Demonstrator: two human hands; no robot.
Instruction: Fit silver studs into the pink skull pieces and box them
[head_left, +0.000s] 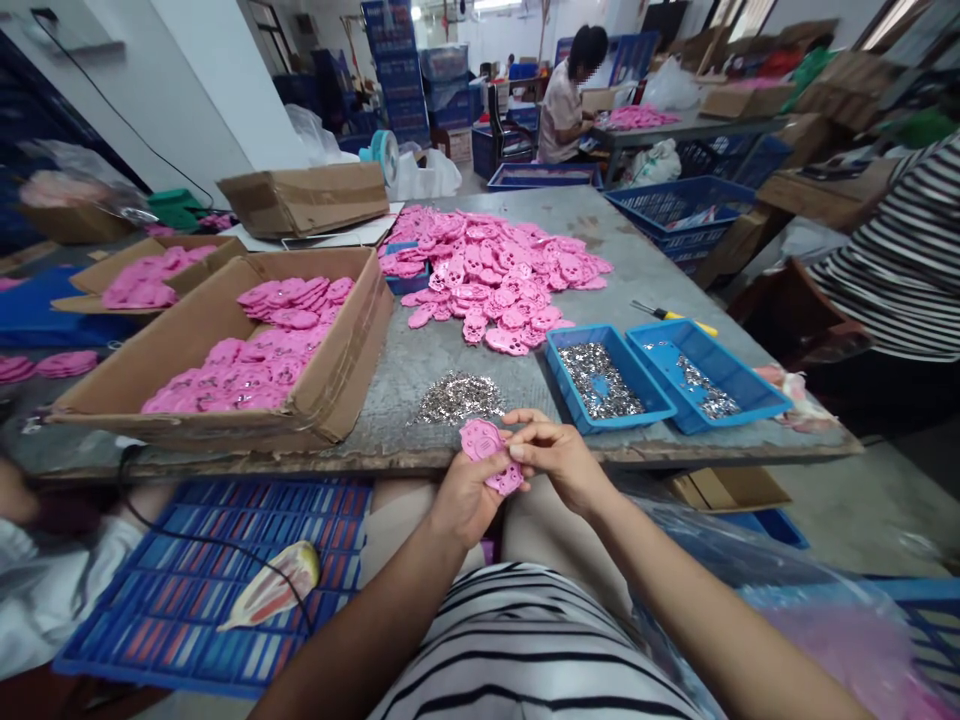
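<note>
Pink, flat, plastic-looking piece (481, 438) at 6 o'clock, gripped in left hand (463, 500); right hand (564, 458) at its edge, pinch unclear. Apparently partway: loose pink heap (510, 275), 12 o'clock; brown cardboard carton (358, 355), 9 o'clock, part-filled.

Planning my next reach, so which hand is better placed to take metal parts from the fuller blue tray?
Probably your right hand: it's nearer the fuller blue tray of metal parts, while your left hand grips the flat pink piece.
</note>
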